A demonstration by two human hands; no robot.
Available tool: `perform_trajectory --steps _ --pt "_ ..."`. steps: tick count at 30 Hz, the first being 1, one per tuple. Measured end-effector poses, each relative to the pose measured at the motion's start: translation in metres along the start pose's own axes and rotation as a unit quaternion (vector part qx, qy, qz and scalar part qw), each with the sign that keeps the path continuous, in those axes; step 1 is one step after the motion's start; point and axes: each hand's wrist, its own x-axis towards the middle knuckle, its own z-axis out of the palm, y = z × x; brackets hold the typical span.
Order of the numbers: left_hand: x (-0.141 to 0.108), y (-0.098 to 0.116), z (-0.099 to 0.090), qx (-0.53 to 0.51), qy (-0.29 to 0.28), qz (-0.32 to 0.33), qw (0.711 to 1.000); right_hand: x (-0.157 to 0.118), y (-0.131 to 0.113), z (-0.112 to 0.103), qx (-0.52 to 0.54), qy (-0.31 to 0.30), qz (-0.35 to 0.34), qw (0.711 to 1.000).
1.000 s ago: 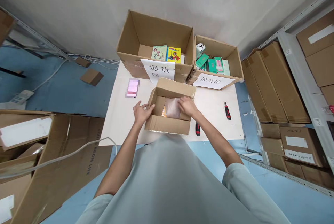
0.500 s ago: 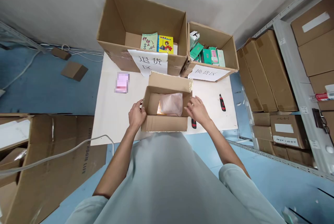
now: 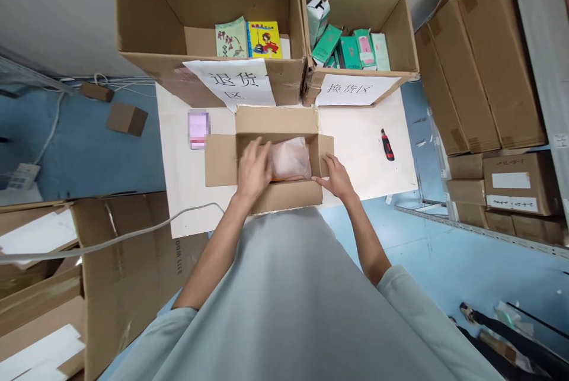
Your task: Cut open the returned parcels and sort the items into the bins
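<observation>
A small open cardboard box (image 3: 287,196) sits in the middle of the white table, its flaps folded outward. Inside it lies a pinkish translucent wrapped package (image 3: 291,159), with a sliver of orange under its lower edge. My left hand (image 3: 254,170) reaches over the box's left side, fingers apart and close beside the package; its fingertips are partly hidden, and I see no grip on anything. At the right end, my right hand (image 3: 336,179) has its thumb and fingers around the right flap and corner of the box.
Behind stand a large carton (image 3: 155,76) holding two booklets and a smaller carton (image 3: 306,87) of green boxes, both with paper signs. A red-black cutter (image 3: 387,145) lies right. A pink blurred item (image 3: 198,129) lies left. A white cable (image 3: 151,228) crosses the left.
My left hand has moved from the box's left edge into the box, and the left flap now lies outward. My right hand has settled on the right flap. The view has shifted closer.
</observation>
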Motion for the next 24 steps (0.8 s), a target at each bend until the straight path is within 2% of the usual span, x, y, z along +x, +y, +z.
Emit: perform_trajectory --steps 2,4,6,8,11,15,24 --pt "0.032 0.019 0.02 0.012 -0.091 0.099 0.991 0.0 0.001 -0.001 0.016 -0.008 -0.001 1.0" --pt "0.062 0.034 0.047 0.043 -0.18 0.161 0.969 0.0 0.001 0.0 0.029 -0.014 -0.001 0.999" --pt "0.083 0.042 0.074 0.076 -0.243 0.18 0.95 0.0 0.001 0.003 0.037 -0.021 0.001 0.999" --pt "0.093 0.04 0.095 0.093 -0.28 0.175 0.939 -0.001 0.0 0.007 0.043 -0.029 0.007 0.999" --pt "0.093 0.029 0.112 0.108 -0.302 0.154 0.935 -0.001 -0.002 0.015 0.059 -0.035 0.016 0.998" --pt "0.092 0.016 0.122 0.12 -0.323 0.128 0.93 -0.001 -0.002 0.022 0.092 -0.035 0.011 0.995" --pt "0.122 0.014 0.15 0.093 -0.351 0.124 0.923 -0.002 0.001 0.025 0.142 -0.038 0.008 0.989"
